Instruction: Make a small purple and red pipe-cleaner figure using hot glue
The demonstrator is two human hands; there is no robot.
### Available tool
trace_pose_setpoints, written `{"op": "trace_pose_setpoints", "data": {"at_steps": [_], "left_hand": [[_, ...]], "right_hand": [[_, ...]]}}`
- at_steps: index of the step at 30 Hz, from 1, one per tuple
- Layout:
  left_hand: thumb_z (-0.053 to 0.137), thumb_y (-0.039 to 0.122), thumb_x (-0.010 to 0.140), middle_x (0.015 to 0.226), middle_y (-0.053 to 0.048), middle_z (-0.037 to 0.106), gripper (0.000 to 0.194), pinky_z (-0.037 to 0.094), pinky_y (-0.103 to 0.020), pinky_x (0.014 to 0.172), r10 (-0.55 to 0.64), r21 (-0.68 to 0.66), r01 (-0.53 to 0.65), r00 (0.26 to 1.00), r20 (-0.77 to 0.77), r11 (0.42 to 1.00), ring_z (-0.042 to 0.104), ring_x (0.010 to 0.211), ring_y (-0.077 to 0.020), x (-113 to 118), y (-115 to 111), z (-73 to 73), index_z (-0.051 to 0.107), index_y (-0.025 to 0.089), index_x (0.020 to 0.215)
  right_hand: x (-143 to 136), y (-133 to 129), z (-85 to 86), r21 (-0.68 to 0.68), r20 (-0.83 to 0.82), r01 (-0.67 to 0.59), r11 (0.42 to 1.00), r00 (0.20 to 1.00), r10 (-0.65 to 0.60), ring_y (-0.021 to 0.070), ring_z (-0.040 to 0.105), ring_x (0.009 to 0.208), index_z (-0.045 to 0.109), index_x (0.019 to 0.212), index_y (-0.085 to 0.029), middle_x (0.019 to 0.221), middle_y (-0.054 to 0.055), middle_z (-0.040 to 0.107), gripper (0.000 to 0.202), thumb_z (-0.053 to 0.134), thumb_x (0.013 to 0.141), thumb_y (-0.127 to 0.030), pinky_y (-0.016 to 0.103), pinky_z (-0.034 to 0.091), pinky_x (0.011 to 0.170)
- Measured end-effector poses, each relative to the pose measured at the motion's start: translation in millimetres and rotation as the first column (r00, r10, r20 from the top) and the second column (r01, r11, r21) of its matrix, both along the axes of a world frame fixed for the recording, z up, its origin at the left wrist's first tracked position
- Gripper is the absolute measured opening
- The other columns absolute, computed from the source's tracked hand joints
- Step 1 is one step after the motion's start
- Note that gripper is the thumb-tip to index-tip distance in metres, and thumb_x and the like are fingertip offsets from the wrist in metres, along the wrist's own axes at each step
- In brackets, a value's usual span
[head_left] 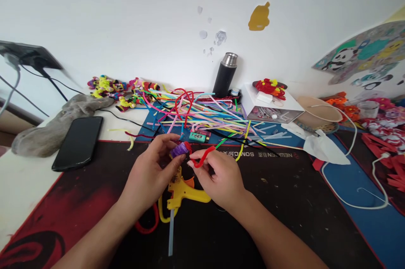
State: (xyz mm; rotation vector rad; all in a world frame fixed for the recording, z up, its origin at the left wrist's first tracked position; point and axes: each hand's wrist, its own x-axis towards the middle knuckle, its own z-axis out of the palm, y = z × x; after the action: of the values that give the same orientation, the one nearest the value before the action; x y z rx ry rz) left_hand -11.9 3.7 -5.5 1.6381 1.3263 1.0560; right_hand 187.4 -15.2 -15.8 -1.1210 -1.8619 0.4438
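Observation:
My left hand [155, 168] is closed around a small purple fuzzy piece [179, 150] with a red end. A red pipe cleaner [205, 156] runs from beside that red end to my right hand [218, 174], pinched between its fingers. Both hands are close together above the dark mat. Beneath them lies a yellow glue gun [185, 192] with a clear glue stick [171, 233] sticking out toward me. A red loop [152, 224] and a yellow loop [163, 214] of pipe cleaner lie beside the gun, partly hidden.
Many coloured pipe cleaners [202, 113] are piled behind the hands. A black thermos [225, 76] and a white box [268, 108] stand near the wall. At left are a phone [78, 142] and small figures [107, 86]; a white cable [354, 206] curves at right.

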Motion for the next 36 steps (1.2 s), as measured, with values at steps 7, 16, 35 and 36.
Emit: {"op": "trace_pose_setpoints", "data": {"at_steps": [7, 16, 35, 36], "left_hand": [[0.070, 0.035, 0.092, 0.086, 0.001, 0.077, 0.014, 0.053, -0.029, 0.066, -0.049, 0.029, 0.053, 0.991, -0.126, 0.998, 0.067, 0.071, -0.0186, 0, 0, 3.1, 0.073, 0.025, 0.102], [0.069, 0.035, 0.089, 0.079, 0.001, 0.074, 0.015, 0.050, -0.030, 0.066, -0.078, 0.057, 0.091, 0.976, -0.204, 0.994, 0.064, 0.067, -0.0190, -1, 0, 2.8, 0.076, 0.026, 0.099], [0.074, 0.039, 0.092, 0.080, 0.000, 0.077, 0.016, 0.054, -0.031, 0.064, -0.202, -0.003, 0.203, 0.973, -0.115, 0.979, 0.068, 0.067, -0.0206, 2, -2, 7.0, 0.079, 0.028, 0.101], [0.074, 0.039, 0.092, 0.081, 0.000, 0.078, 0.016, 0.054, -0.031, 0.065, -0.206, -0.005, 0.207, 0.972, -0.111, 0.978, 0.069, 0.067, -0.0208, 2, -2, 7.0, 0.079, 0.028, 0.101]], "right_hand": [[-1, 1, 1.0, -0.020, -0.020, -0.028, 0.999, 0.999, 0.027, 0.0156, 0.063, 0.061, 0.077, 0.099, -0.022, 0.077, 0.002, 0.075, 0.007, 0.071, 0.103, -0.022, 0.029, 0.048, 0.063], [-1, 1, 0.8, -0.094, -0.060, 0.015, 0.995, 0.998, -0.021, 0.0144, 0.057, 0.057, 0.077, 0.095, -0.024, 0.067, -0.002, 0.067, 0.011, 0.073, 0.102, -0.031, 0.028, 0.044, 0.060], [1, 10, 12.2, -0.507, -0.462, -0.150, 0.849, 0.878, -0.121, 0.0132, 0.050, 0.059, 0.073, 0.084, -0.022, 0.066, -0.003, 0.061, 0.028, 0.078, 0.093, -0.048, 0.028, 0.041, 0.057], [1, 11, 12.4, -0.519, -0.474, -0.164, 0.839, 0.872, -0.123, 0.0133, 0.051, 0.060, 0.073, 0.084, -0.021, 0.068, -0.003, 0.062, 0.032, 0.080, 0.091, -0.051, 0.027, 0.042, 0.057]]}}
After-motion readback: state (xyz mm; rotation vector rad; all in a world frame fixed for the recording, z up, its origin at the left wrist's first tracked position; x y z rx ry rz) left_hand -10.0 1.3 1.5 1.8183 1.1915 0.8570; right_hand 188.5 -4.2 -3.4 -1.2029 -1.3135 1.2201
